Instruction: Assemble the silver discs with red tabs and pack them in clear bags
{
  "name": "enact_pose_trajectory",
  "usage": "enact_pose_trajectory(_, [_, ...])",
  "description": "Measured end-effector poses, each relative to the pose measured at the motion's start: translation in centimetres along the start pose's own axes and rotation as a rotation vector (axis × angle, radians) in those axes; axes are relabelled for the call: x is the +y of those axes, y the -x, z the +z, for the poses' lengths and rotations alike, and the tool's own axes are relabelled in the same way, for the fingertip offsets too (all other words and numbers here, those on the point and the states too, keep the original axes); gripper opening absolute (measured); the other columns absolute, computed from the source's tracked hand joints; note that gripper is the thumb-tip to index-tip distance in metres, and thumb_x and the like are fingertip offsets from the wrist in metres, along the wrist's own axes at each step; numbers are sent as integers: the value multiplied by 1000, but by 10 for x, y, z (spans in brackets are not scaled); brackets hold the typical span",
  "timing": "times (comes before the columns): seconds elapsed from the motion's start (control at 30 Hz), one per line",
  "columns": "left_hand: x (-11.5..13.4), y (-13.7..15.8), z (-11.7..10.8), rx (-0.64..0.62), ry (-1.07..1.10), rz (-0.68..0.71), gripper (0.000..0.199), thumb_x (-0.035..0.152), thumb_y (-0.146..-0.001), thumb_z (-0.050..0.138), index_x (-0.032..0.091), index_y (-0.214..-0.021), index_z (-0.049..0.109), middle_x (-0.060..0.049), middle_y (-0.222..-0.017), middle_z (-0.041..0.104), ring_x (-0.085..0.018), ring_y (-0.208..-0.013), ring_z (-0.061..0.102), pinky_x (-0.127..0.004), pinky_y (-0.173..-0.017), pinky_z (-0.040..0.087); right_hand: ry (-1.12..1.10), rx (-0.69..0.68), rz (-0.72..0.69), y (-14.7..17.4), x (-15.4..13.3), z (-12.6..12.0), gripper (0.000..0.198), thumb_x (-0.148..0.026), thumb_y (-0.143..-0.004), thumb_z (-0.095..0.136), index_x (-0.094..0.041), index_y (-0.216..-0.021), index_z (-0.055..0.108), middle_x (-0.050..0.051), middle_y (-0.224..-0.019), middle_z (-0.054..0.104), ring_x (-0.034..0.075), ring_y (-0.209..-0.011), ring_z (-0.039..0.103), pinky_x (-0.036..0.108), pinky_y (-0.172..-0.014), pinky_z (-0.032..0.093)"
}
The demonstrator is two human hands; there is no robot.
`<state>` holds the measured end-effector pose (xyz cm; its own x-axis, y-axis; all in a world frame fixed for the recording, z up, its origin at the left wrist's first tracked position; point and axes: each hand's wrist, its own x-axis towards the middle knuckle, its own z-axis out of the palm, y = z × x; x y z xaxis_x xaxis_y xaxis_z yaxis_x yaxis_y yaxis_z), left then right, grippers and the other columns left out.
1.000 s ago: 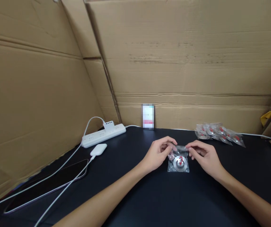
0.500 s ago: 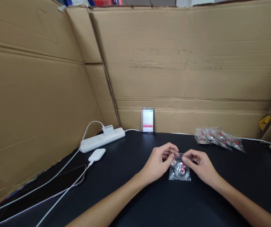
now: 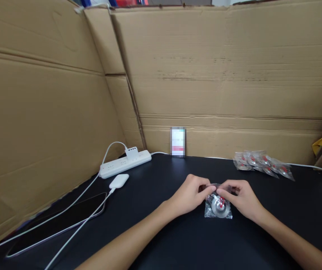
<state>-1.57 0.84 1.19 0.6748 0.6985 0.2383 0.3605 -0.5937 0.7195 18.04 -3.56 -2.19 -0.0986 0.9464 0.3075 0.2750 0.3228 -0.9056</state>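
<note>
A small clear plastic bag (image 3: pixel 208 213) hangs or rests just in front of my hands, its top edge between them. Inside it is a round, shiny metal disc-shaped piece (image 3: pixel 219 210) with a red part at its upper middle. My left hand (image 3: pixel 196 193) pinches the bag's upper left edge between thumb and fingers. At the upper right edge, my right hand (image 3: pixel 238 195) pinches the same bag, thumb in front. The fingertips of the two hands nearly meet along the bag's top.
Several similar filled bags (image 3: pixel 262 163) lie at the back right. A white power strip (image 3: pixel 125 164), a white charging puck (image 3: pixel 119 181) and a dark tablet-like device (image 3: pixel 56 225) with cables lie left. A lit phone (image 3: pixel 178 142) leans on the cardboard wall (image 3: pixel 219 93).
My left fingers have closed onto the bag's top edge, where they were looser before. The camera view has shifted slightly, and the bag sits a little lower and further right.
</note>
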Motion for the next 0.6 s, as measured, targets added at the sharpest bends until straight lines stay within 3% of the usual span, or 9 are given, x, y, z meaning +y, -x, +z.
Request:
enact_pose_trajectory(0.1, [-3, -2, -9, -76, -79, 46, 44, 43, -91, 49, 12, -61, 59, 2, -52, 51, -8, -49, 39, -21, -48, 25, -86, -26, 55, -2, 3, -2, 23, -38, -76, 71, -15, -76, 74, 6, -70, 71, 17, -63, 64, 27, -59, 49])
enact_pose_trajectory(0.27, [-7, -4, -16, -111, -65, 54, 42, 44, -90, 49, 13, -65, 61, 2, -54, 51, -8, -51, 39, -20, -49, 27, -149, -29, 104, -5, 5, -6, 28, -43, -72, 74, -15, -77, 75, 6, -72, 73, 18, -63, 66, 28, -60, 51])
enact_pose_trajectory(0.4, [-7, -2, -10, -112, 41, 32, 34, 44, -88, 53, 14, -77, 65, 1, -63, 55, -9, -57, 44, -19, -52, 31, -169, -45, 81, -4, 2, -6, 26, -42, -74, 73, -16, -76, 75, 5, -71, 73, 18, -63, 66, 28, -61, 52])
enact_pose_trajectory(0.6, [-5, 0, 1, -88, 26, 46, 35, 41, -89, 51, 13, -73, 65, 2, -59, 51, -9, -56, 41, -19, -51, 29, -207, -102, 69, 0, 0, 0, 25, -42, -73, 73, -17, -80, 74, 5, -76, 73, 19, -69, 67, 29, -66, 53])
